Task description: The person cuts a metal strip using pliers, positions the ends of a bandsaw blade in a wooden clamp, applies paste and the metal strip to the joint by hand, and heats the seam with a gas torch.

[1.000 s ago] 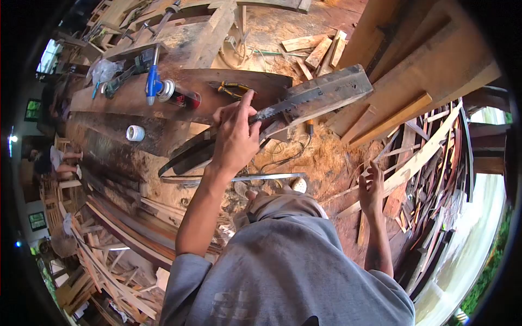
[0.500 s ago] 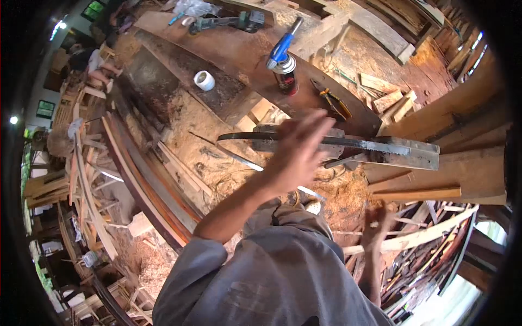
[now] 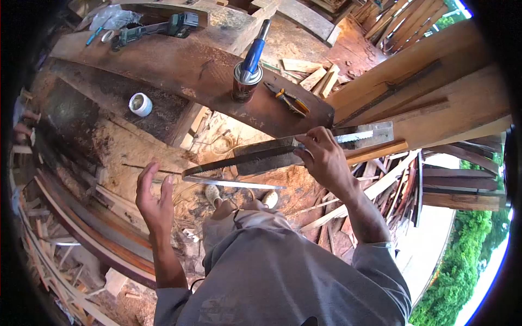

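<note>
A long toothed band saw blade [image 3: 239, 158] lies along a dark, narrow block-like support [image 3: 266, 166], its bright end reaching right. My right hand [image 3: 324, 158] is at the blade's middle, with thumb and fingertips pinched on it. My left hand [image 3: 154, 191] hovers just left of the blade's curved end, fingers apart and holding nothing. A bright strip [image 3: 234, 184] runs below the support; whether it joins the blade I cannot tell. Behind the blade, a blue-headed gas torch [image 3: 250, 68] stands on a brown plank beside yellow-and-black pliers [image 3: 292, 102].
A white tub [image 3: 141, 104] stands on dark boards at the left. A cordless power tool [image 3: 155, 31] and a plastic bag [image 3: 112, 17] lie farther back. Large boards [image 3: 424, 119] lean at the right, near piled wood scraps [image 3: 399, 185]. Sawdust covers the floor around my shoes.
My left hand has left the blade's middle and moved to the left, fingers apart. My right hand has come up from low at the right and pinches the blade. The view has turned.
</note>
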`<move>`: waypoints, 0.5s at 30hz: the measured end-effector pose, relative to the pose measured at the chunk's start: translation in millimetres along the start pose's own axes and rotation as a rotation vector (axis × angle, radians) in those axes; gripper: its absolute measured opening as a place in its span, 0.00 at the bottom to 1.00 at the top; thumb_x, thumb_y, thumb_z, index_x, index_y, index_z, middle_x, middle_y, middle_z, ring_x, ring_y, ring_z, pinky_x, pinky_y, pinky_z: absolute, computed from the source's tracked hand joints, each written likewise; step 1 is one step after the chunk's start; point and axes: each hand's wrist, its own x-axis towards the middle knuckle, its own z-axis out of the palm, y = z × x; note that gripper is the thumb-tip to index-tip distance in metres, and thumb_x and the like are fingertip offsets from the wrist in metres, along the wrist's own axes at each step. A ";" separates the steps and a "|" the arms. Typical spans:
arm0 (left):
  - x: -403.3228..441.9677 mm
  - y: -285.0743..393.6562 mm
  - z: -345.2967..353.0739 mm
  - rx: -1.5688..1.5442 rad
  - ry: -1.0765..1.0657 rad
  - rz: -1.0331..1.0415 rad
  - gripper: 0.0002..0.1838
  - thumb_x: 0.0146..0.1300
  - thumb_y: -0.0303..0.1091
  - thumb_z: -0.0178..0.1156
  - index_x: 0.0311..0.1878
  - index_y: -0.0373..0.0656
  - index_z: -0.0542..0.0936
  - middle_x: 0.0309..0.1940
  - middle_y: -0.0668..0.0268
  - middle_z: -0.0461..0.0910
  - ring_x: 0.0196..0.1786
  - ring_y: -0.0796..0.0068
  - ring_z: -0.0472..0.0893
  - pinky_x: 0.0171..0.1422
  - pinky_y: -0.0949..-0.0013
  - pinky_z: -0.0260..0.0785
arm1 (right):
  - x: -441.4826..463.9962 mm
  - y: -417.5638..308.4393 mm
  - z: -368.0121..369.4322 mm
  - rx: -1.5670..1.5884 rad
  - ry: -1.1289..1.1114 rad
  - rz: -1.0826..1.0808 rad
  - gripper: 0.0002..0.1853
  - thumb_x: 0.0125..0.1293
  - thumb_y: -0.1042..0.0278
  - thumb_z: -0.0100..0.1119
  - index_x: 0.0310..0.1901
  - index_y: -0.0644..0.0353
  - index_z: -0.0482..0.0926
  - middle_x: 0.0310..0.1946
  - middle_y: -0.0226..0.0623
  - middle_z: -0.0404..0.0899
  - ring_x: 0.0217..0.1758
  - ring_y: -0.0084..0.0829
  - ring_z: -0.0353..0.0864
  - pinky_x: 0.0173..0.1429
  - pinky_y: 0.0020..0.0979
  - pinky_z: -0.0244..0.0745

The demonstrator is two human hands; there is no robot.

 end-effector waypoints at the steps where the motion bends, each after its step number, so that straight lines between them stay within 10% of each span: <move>1: 0.8 -7.2 -0.4 -0.022 -0.005 -0.004 0.19 0.66 0.21 0.65 0.60 0.34 0.79 0.59 0.55 0.81 0.64 0.60 0.78 0.71 0.61 0.67 | 2.7 0.7 0.8 -0.018 -0.007 0.007 0.17 0.59 0.72 0.73 0.51 0.60 0.85 0.42 0.40 0.76 0.46 0.43 0.81 0.49 0.41 0.79; 15: 22.2 40.2 52.2 -0.175 -0.145 0.228 0.15 0.67 0.23 0.63 0.57 0.35 0.81 0.56 0.55 0.83 0.60 0.59 0.81 0.67 0.59 0.72 | -14.0 -6.6 6.3 0.038 0.240 -0.053 0.06 0.62 0.79 0.64 0.41 0.62 0.79 0.36 0.40 0.75 0.39 0.39 0.78 0.45 0.36 0.75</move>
